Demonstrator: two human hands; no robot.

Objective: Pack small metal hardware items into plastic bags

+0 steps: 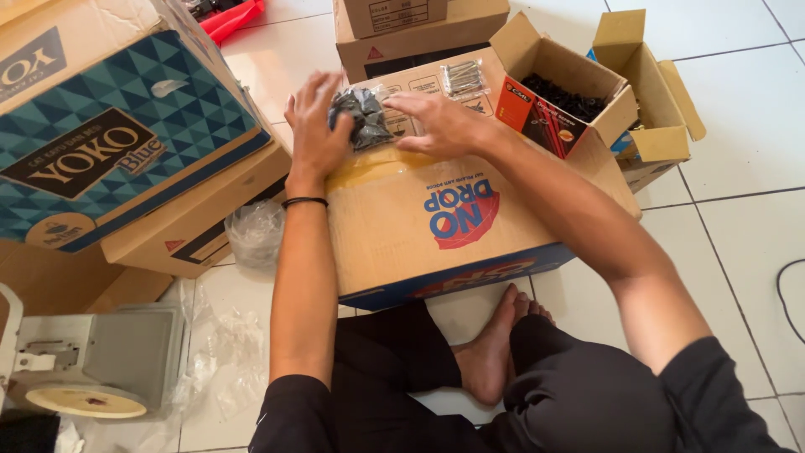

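Gripping a small bag of dark screws [362,116] on the cardboard box [436,226], your left hand [314,126] curls its fingers around it. Your right hand [440,124] rests beside it, fingers spread and touching the bag.

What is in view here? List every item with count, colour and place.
Bag of dark screws: one, clear plastic, on the big carton between both hands.
Big carton: one, brown with blue base, in front of the person.
Small open box of dark screws: one, brown and red, on the carton's right corner.
Bag of silver screws: one, clear, behind the hands.
Patterned box: one, teal, at left.
Open empty box: one, brown, far right.
Weighing scale: one, grey, lower left.
Loose plastic bags: clear, on the floor at left.
Left hand: holds the bag.
Right hand: touches the bag.
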